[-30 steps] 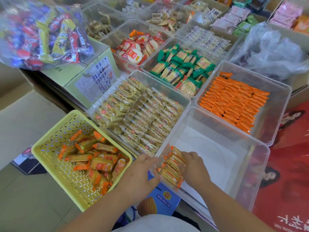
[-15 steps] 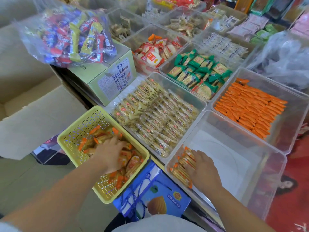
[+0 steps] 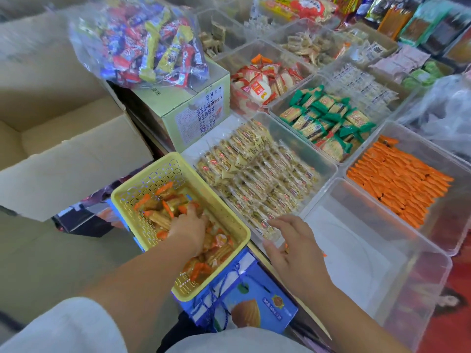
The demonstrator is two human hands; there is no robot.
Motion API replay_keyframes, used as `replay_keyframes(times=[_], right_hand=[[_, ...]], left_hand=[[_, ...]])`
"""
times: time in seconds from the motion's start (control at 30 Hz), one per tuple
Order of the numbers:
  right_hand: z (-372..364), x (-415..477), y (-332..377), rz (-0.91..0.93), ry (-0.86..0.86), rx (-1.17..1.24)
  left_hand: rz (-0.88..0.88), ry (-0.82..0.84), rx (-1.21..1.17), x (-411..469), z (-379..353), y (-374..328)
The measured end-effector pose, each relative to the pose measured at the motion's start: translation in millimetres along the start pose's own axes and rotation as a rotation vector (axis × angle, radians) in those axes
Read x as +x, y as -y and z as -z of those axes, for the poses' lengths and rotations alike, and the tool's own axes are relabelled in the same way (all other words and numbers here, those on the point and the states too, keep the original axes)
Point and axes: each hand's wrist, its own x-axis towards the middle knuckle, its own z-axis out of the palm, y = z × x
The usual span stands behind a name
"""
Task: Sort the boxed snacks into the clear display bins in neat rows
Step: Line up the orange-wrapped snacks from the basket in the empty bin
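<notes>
Orange-ended snack packets (image 3: 165, 207) lie loose in a yellow slotted basket (image 3: 142, 184) at the lower middle. My left hand (image 3: 190, 225) is down inside the basket, fingers curled into the pile of packets. My right hand (image 3: 290, 248) hovers with fingers spread and holds nothing. It is over the near-left corner of a large clear bin (image 3: 369, 250). That bin is almost bare, with a white floor. The packets set in that corner are hidden under my right hand, apart from a small orange tip beside it.
Filled clear bins sit behind: beige crackers (image 3: 254, 179), orange packets in rows (image 3: 397, 182), green packets (image 3: 323, 118). A blue gift box (image 3: 254, 301) lies under the basket. An open cardboard box (image 3: 63, 149), a green carton (image 3: 188, 108) and a candy bag (image 3: 142, 42) stand left.
My left hand left the clear bin and went into the yellow basket. My right hand lifted off the packet stack and drifted left. The view turned left.
</notes>
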Motion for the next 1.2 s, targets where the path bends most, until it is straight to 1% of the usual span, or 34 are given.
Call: replay_keyframes(times=[0.1, 0.23, 0.4, 0.5, 0.57, 0.63, 0.7, 0.73, 0.8, 0.87, 0.9, 0.97, 1.03, 1.07, 1.13, 1.2], right_hand=[[-1.8, 6.8, 8.9, 0.042, 0.010, -0.016], [-5.2, 11.9, 19.2, 0.071, 0.041, -0.024], [-14.3, 13.0, 27.7, 0.228, 0.247, -0.199], [-18.9, 13.3, 31.2, 0.235, 0.324, -0.234], [-18.1, 14.7, 34.8, 0.232, 0.302, -0.225], [-15.7, 18.3, 40.6, 0.275, 0.206, -0.217], [-15.3, 24.9, 48.9, 0.341, 0.110, -0.190], [-16.2, 29.2, 53.9, 0.373, 0.092, -0.177], [-21.4, 38.7, 64.8, 0.410, 0.125, -0.153], [-32.0, 48.7, 76.1, 0.403, 0.252, -0.122], [-40.1, 54.3, 82.0, 0.367, 0.356, -0.119], [-61.7, 67.9, 93.6, 0.220, 0.585, -0.149], [-87.3, 79.5, 102.5, 0.019, 0.794, -0.127], [-100.7, 83.4, 105.2, -0.071, 0.867, -0.098], [-124.7, 87.0, 108.0, -0.182, 0.932, -0.046], [-144.8, 85.7, 106.8, -0.225, 0.942, -0.074]], left_hand=[[0.007, 0.004, 0.029, 3.8, -4.6, 1.9], [-0.025, -0.030, 0.020, 9.7, -6.4, 3.2], [-0.088, -0.073, -0.030, 8.4, -5.8, 3.5], [-0.132, -0.090, -0.069, 0.6, 0.8, 8.5], [-0.141, -0.116, -0.143, -7.9, 8.7, 15.9], [-0.146, -0.178, -0.244, -21.5, 17.0, 29.6], [-0.139, -0.253, -0.447, -39.3, 20.6, 48.0], [-0.137, -0.293, -0.613, -50.2, 20.5, 58.2], [-0.124, -0.394, -1.003, -75.4, 18.9, 76.9], [-0.121, -0.468, -1.382, -98.8, 16.2, 91.4], [-0.133, -0.477, -1.571, -107.9, 13.7, 96.8], [-0.154, -0.458, -1.882, -121.0, 5.5, 105.0], [-0.153, -0.434, -2.051, -128.5, -8.2, 109.6], [-0.148, -0.423, -2.122, -130.2, -16.6, 110.4], [-0.129, -0.400, -2.249, -132.0, -33.2, 107.9], [-0.104, -0.371, -2.331, -134.2, -46.6, 101.8]])
